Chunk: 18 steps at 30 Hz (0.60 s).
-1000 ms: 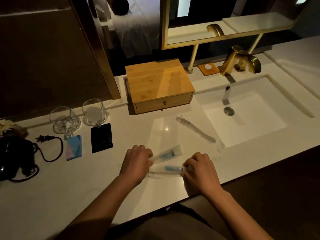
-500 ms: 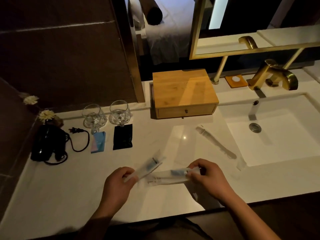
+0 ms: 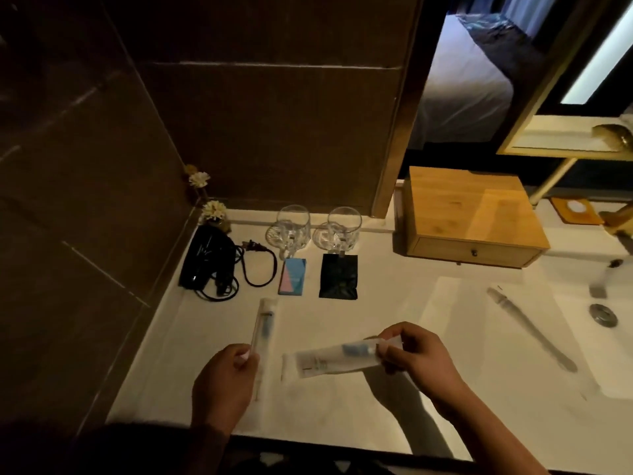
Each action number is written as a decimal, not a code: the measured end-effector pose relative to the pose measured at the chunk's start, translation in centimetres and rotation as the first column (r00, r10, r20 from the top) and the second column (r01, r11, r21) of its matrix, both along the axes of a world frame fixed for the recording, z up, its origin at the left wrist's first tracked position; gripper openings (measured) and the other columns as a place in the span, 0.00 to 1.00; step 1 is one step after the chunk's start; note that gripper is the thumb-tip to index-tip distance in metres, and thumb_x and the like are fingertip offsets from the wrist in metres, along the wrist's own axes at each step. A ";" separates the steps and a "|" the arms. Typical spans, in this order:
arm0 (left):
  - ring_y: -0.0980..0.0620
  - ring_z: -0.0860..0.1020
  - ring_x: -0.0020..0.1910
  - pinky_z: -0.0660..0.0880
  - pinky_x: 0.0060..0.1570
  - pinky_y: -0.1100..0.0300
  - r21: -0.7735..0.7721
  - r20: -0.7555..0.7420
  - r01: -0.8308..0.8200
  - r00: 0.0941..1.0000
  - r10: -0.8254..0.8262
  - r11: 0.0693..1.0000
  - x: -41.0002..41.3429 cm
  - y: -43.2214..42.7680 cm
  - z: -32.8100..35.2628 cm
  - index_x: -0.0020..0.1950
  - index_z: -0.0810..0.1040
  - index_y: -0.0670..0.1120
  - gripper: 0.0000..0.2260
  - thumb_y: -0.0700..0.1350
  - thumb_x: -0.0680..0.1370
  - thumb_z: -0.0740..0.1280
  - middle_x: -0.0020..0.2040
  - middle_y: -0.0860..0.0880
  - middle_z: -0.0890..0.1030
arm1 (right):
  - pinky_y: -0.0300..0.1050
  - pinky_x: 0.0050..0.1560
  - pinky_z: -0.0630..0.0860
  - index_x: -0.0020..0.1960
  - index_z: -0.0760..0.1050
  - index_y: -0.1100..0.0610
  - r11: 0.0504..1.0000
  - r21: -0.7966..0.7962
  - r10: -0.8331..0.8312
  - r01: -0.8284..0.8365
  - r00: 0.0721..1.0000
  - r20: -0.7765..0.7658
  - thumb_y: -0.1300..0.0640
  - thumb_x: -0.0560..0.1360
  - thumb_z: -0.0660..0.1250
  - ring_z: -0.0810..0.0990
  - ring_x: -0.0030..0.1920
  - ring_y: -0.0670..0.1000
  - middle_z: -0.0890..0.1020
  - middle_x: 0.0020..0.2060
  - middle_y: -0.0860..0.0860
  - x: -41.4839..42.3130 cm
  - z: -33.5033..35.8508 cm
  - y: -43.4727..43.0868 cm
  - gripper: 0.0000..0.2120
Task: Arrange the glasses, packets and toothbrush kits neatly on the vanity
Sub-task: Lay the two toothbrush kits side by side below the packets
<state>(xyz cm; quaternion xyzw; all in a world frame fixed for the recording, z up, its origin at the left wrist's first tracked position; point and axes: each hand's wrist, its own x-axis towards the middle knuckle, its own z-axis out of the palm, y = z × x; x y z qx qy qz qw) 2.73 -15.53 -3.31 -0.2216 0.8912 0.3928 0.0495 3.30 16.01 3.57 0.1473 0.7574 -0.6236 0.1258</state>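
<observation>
The left hand [image 3: 219,378] pinches the near end of one toothbrush kit [image 3: 263,332] between thumb and fingers; the kit lies lengthwise toward the back edge of the tabletop [image 3: 394,303], in line with the blue-and-pink packet [image 3: 293,277]. The right hand [image 3: 416,358] pinches the right end of a second toothbrush kit [image 3: 337,358], held roughly parallel to the front edge; whether it touches the tabletop cannot be determined. A third wrapped kit [image 3: 531,329] lies diagonally at the sink rim, well apart from both hands.

Two glasses [image 3: 293,231] stand side by side at the back edge. Just in front of each lies one packet: the blue-and-pink packet before the left glass, a black packet [image 3: 338,275] before the right glass.

A black hair dryer [image 3: 205,258] with coiled cord occupies the back left corner. A wooden drawer box [image 3: 469,217] sits at the back edge, right of the glasses.
</observation>
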 end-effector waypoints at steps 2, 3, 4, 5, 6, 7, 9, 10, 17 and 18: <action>0.47 0.80 0.50 0.79 0.53 0.50 -0.158 -0.040 0.106 0.993 -0.114 0.982 0.0 -0.1 -0.4 0.54 0.82 0.52 0.10 0.49 0.74 0.70 0.49 0.51 0.80 | 0.45 0.39 0.83 0.48 0.81 0.59 0.999 -0.026 -0.040 0.041 0.999 0.016 0.66 0.74 0.70 0.84 0.38 0.56 0.85 0.42 0.58 -0.2 -0.1 -0.7 0.04; 0.46 0.79 0.51 0.79 0.52 0.50 -0.229 -0.051 0.153 0.984 -0.168 0.961 0.1 0.0 -0.4 0.56 0.81 0.51 0.13 0.49 0.73 0.71 0.51 0.50 0.79 | 0.46 0.40 0.83 0.49 0.81 0.58 0.998 -0.023 -0.055 0.056 0.998 0.020 0.66 0.74 0.70 0.85 0.39 0.57 0.85 0.43 0.57 -0.3 -0.1 -1.0 0.06; 0.45 0.78 0.52 0.79 0.52 0.49 -0.293 -0.057 0.203 0.972 -0.228 0.935 0.3 0.1 -0.5 0.58 0.81 0.51 0.14 0.49 0.72 0.71 0.53 0.49 0.79 | 0.47 0.40 0.83 0.51 0.81 0.58 0.998 -0.014 -0.067 0.068 0.997 0.025 0.66 0.74 0.69 0.85 0.39 0.58 0.85 0.44 0.57 -0.4 -0.2 -1.1 0.07; 0.45 0.77 0.53 0.79 0.51 0.49 -0.342 -0.049 0.247 0.959 -0.280 0.907 0.5 0.1 -0.4 0.58 0.80 0.51 0.16 0.49 0.71 0.71 0.53 0.48 0.79 | 0.47 0.40 0.83 0.51 0.81 0.58 0.997 -0.009 -0.076 0.077 0.997 0.029 0.65 0.75 0.69 0.85 0.39 0.59 0.85 0.44 0.57 -0.5 -0.2 -1.2 0.07; 0.44 0.76 0.53 0.79 0.50 0.49 -0.375 -0.054 0.276 0.946 -0.319 0.885 0.6 0.1 -0.5 0.59 0.80 0.51 0.17 0.50 0.71 0.71 0.54 0.48 0.79 | 0.47 0.39 0.83 0.51 0.81 0.58 0.996 -0.017 -0.086 0.087 0.996 0.030 0.65 0.75 0.70 0.84 0.39 0.60 0.85 0.43 0.57 -0.7 -0.2 -1.2 0.06; 0.44 0.76 0.52 0.79 0.49 0.48 -0.386 -0.056 0.293 0.939 -0.339 0.875 0.7 -0.1 -0.4 0.59 0.80 0.51 0.17 0.51 0.71 0.69 0.53 0.49 0.79 | 0.47 0.39 0.83 0.49 0.81 0.59 0.994 -0.039 -0.099 0.100 0.995 0.027 0.65 0.75 0.70 0.83 0.38 0.61 0.84 0.42 0.58 -0.9 -0.1 -1.2 0.05; 0.45 0.76 0.52 0.79 0.49 0.48 -0.367 -0.079 0.310 0.929 -0.361 0.877 0.8 -0.5 -0.4 0.60 0.79 0.52 0.20 0.57 0.70 0.62 0.53 0.50 0.78 | 0.47 0.38 0.81 0.48 0.82 0.60 0.988 -0.069 -0.135 0.135 0.991 0.014 0.65 0.75 0.70 0.82 0.38 0.60 0.84 0.41 0.60 -1.3 0.2 -1.0 0.04; 0.46 0.76 0.52 0.79 0.50 0.49 -0.338 -0.088 0.324 0.924 -0.373 0.884 0.8 -0.6 -0.4 0.61 0.78 0.54 0.22 0.59 0.70 0.60 0.53 0.52 0.78 | 0.48 0.38 0.80 0.49 0.82 0.60 0.987 -0.065 -0.150 0.150 0.989 0.006 0.65 0.75 0.69 0.82 0.38 0.60 0.83 0.41 0.61 -1.3 0.5 -0.7 0.04; 0.59 0.77 0.45 0.79 0.45 0.57 -0.200 -0.110 0.348 0.921 -0.374 0.916 -0.3 -1.9 -0.3 0.64 0.75 0.60 0.19 0.55 0.73 0.70 0.54 0.60 0.74 | 0.44 0.34 0.77 0.57 0.79 0.54 0.995 0.091 0.041 -0.046 0.998 0.055 0.64 0.74 0.72 0.79 0.31 0.52 0.84 0.41 0.60 -4.5 1.0 -1.0 0.13; 0.59 0.77 0.44 0.79 0.44 0.57 -0.204 -0.110 0.340 0.924 -0.367 0.918 -0.3 -1.9 -0.3 0.64 0.75 0.60 0.19 0.54 0.73 0.70 0.53 0.60 0.74 | 0.43 0.34 0.77 0.58 0.78 0.54 0.990 0.116 0.075 -0.083 0.995 0.072 0.63 0.73 0.72 0.79 0.31 0.51 0.84 0.42 0.60 -5.4 0.6 -1.8 0.14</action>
